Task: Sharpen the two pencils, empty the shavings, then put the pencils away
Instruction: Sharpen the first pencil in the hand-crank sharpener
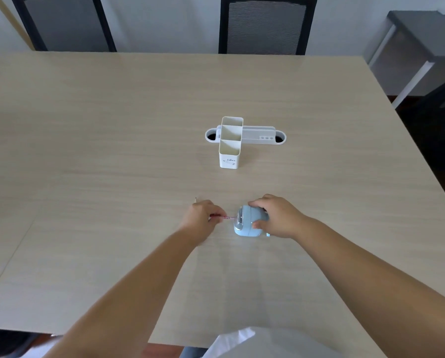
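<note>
A light blue pencil sharpener point(247, 223) sits on the wooden table point(113, 151). My right hand point(275, 215) grips it from the right side. My left hand point(203, 215) pinches a pink pencil point(225, 217) whose end points into the sharpener's front opening. A thin dark tip of a second pencil point(195, 200) sticks out just behind my left hand; the rest is hidden. A white pen holder point(230, 151) with three empty compartments stands farther back.
A white cable-port tray point(262, 136) lies across the table behind the pen holder. Two black chairs point(265, 24) stand at the far edge. A grey side table point(422, 47) is at the right. A white plastic bag point(242, 342) sits at the near edge.
</note>
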A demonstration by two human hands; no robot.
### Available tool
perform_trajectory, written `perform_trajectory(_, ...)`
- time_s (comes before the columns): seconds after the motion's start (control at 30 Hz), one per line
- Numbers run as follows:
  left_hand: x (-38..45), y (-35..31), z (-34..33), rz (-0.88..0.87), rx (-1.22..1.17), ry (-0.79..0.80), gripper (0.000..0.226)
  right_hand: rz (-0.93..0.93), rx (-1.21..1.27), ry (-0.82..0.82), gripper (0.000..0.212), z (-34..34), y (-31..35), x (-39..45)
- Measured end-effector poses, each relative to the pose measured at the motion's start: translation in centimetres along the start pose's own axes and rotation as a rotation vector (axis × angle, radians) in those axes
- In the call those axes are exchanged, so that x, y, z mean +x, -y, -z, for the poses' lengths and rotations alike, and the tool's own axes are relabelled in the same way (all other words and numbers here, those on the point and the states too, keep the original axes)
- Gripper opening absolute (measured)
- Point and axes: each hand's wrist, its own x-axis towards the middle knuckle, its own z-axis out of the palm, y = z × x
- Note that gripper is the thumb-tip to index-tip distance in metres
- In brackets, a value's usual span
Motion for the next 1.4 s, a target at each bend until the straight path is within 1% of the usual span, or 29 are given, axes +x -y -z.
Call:
perform_trajectory(0.13,0.1,0.5,-0.6,-0.012,-0.021,-0.031,0.017,-0.022,0.023,-0.005,0.059,-0.1,0.0,-0.2)
perform_trajectory(0.3,0.0,0.0,-0.2,0.026,0.008,-0.011,0.018,-0.006,0.072,-0.009,0.059,0.3,0.3,-0.4)
perform_trajectory(0.33,0.1,-0.3,0.0,0.057,0.043,0.018,0.024,0.008,0.097,-0.021,0.061,0.3,0.1,-0.6)
perform_trajectory(0.37,0.1,-0.8,0.2,0.100,0.105,0.059,0.038,0.009,0.129,-0.035,0.063,0.2,-0.2,-0.8)
perform_trajectory(0.43,-0.1,-2.3,0.2,0.176,0.255,0.153,0.080,-0.023,0.267,-0.106,0.069,-0.2,-1.0,-1.6)
perform_trajectory(0.47,-0.3,-3.2,0.0,0.168,0.322,0.187,0.096,-0.061,0.372,-0.147,0.069,-0.5,-1.3,-2.2)
perform_trajectory(0.5,-0.4,-4.1,-0.6,0.126,0.375,0.207,0.106,-0.124,0.482,-0.187,0.064,-0.8,-1.8,-2.7)
perform_trajectory(0.53,-0.3,-4.9,-1.3,0.061,0.419,0.210,0.111,-0.183,0.603,-0.228,0.055,-1.2,-2.3,-3.3)
perform_trajectory(0.57,-0.1,-5.5,-2.1,-0.007,0.458,0.208,0.114,-0.231,0.664,-0.252,0.043,-1.7,-2.9,-3.7)
perform_trajectory(0.6,0.3,-5.9,-2.9,-0.066,0.495,0.207,0.114,-0.273,0.657,-0.253,0.032,-2.1,-3.4,-4.1)
perform_trajectory(0.63,0.9,-6.2,-3.5,-0.110,0.525,0.210,0.113,-0.293,0.548,-0.230,0.029,-2.7,-4.2,-4.4)
perform_trajectory(0.7,2.0,-6.5,-4.5,-0.160,0.565,0.233,0.108,-0.270,0.239,-0.123,0.033,-3.7,-5.3,-4.6)
perform_trajectory(0.77,2.7,-6.8,-5.3,-0.147,0.570,0.252,0.097,-0.210,0.024,-0.052,0.034,-4.6,-5.7,-4.4)
perform_trajectory(0.83,2.9,-6.9,-5.8,-0.100,0.543,0.229,0.084,-0.151,-0.100,-0.055,0.030,-5.3,-5.5,-4.0)
perform_trajectory(0.93,2.7,-6.7,-6.3,-0.062,0.505,0.189,0.077,-0.052,-0.211,-0.124,0.024,-5.8,-5.1,-4.0)
perform_trajectory(1.0,2.6,-6.6,-6.4,-0.054,0.512,0.169,0.076,0.029,-0.296,-0.129,0.023,-5.5,-4.9,-4.6)
perform_trajectory(1.07,2.7,-6.8,-6.4,-0.061,0.531,0.162,0.074,0.120,-0.328,-0.081,0.025,-4.4,-4.9,-5.4)
perform_trajectory(1.13,2.7,-6.9,-6.4,-0.076,0.558,0.159,0.074,0.223,-0.298,-0.037,0.031,-2.2,-4.9,-5.6)
perform_trajectory(1.17,2.7,-6.9,-6.3,-0.088,0.568,0.164,0.075,0.272,-0.280,-0.058,0.035,-0.9,-4.8,-5.3)
perform_trajectory(1.23,2.8,-6.7,-6.4,-0.110,0.565,0.176,0.076,0.338,-0.328,-0.148,0.039,1.3,-5.1,-3.7)
perform_trajectory(1.3,2.9,-6.5,-6.4,-0.118,0.554,0.175,0.074,0.278,-0.406,-0.170,0.036,2.4,-5.7,-1.2)
perform_trajectory(1.4,2.9,-6.4,-6.5,-0.107,0.542,0.150,0.071,0.106,-0.602,-0.041,0.025,1.5,-6.4,1.7)
